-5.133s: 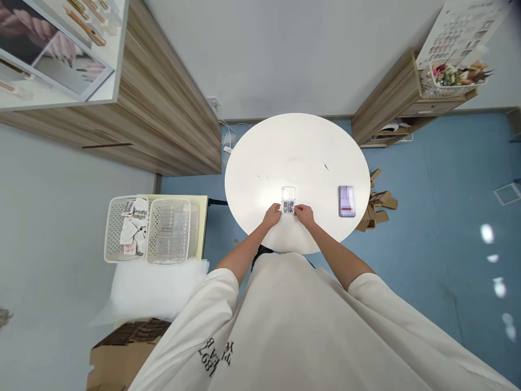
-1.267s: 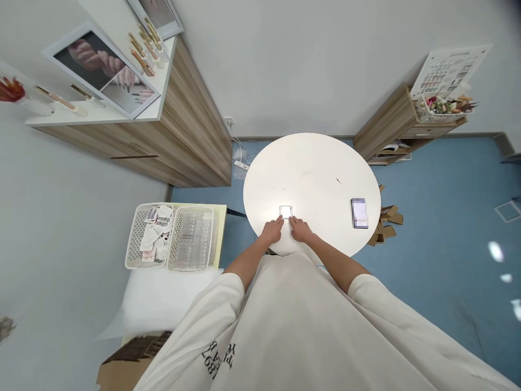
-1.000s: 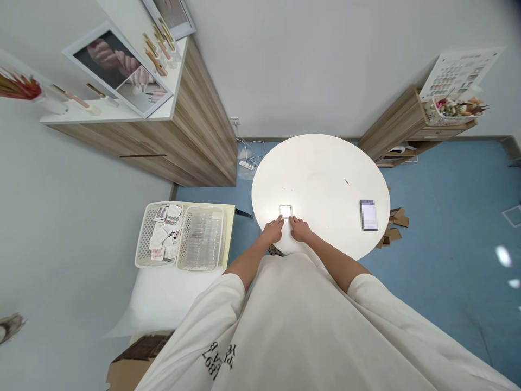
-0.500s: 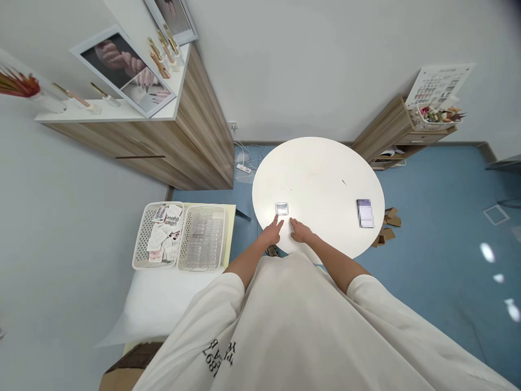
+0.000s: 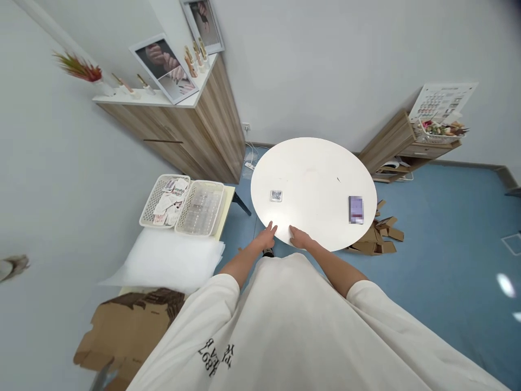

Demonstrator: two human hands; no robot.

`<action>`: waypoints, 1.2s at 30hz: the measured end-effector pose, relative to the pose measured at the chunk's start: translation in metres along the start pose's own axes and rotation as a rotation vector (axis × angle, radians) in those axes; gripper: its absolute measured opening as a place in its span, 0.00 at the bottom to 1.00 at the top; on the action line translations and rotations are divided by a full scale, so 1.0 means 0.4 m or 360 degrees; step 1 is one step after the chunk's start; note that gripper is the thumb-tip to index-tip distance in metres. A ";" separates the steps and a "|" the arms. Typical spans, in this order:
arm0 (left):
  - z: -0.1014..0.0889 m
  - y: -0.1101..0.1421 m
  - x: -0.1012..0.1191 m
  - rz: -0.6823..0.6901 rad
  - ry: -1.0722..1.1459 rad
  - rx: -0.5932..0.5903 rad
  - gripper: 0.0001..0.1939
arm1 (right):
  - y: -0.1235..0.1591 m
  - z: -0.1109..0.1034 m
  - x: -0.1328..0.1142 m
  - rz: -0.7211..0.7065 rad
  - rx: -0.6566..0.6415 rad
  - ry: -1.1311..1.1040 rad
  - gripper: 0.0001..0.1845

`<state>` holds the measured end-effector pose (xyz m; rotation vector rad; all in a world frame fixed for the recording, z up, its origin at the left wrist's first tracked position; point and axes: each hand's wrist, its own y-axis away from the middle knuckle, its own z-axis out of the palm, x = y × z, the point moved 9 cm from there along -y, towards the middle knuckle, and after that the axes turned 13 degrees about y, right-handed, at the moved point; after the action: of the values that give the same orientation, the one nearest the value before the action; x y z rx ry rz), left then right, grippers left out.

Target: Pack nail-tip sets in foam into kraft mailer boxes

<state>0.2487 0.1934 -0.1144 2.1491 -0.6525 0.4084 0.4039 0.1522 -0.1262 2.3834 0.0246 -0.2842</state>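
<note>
On the round white table (image 5: 315,168) lies a small clear rectangular case (image 5: 276,196) with shiny, silvery pieces in it. My left hand (image 5: 266,236) is at the near edge of the table, a short way below the case and apart from it. Its fingers stretch forward with nothing in them. My right hand (image 5: 300,237) is beside it to the right, fingers extended toward the tabletop and holding nothing that I can see. Whether the fingertips touch the table I cannot tell. Farther right on the table is a purple rectangular item (image 5: 355,210), blurred out.
At the left, a side table holds a white basket of printed packets (image 5: 165,202), another of clear plastic cases (image 5: 200,208), and white sheets (image 5: 175,258). Flattened cardboard (image 5: 130,331) is below. More cardboard (image 5: 376,239) lies on the floor right of the table.
Both hands have drawn back toward me from the case, which stays on the table. My view has shifted, showing more of the cardboard at left and right.
</note>
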 end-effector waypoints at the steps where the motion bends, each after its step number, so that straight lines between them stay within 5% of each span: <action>1: 0.021 0.020 0.009 -0.0020 0.0010 0.0014 0.43 | 0.018 0.014 0.007 -0.0006 0.0014 0.0011 0.42; 8: 0.126 0.161 0.012 -0.0178 0.0095 0.0129 0.39 | 0.103 0.078 0.023 -0.0023 0.0038 0.0048 0.34; 15: 0.120 0.296 -0.061 -0.0299 0.0109 0.0352 0.40 | 0.129 0.067 -0.079 -0.0166 0.0166 0.0101 0.28; 22: 0.103 0.426 -0.187 -0.0382 0.0160 0.0513 0.38 | 0.100 0.071 -0.280 -0.0367 0.0218 0.0173 0.28; 29: 0.087 0.573 -0.388 -0.0459 0.0107 0.0666 0.35 | 0.092 0.102 -0.539 -0.0443 0.0202 0.0177 0.28; 36: 0.103 0.645 -0.566 -0.0519 0.0069 0.0580 0.27 | 0.088 0.172 -0.757 -0.0445 0.0215 0.0119 0.27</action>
<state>-0.0824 0.0971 -0.0891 2.5289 -0.2025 0.4178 0.0982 0.0987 -0.0877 2.5233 0.3872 -0.3371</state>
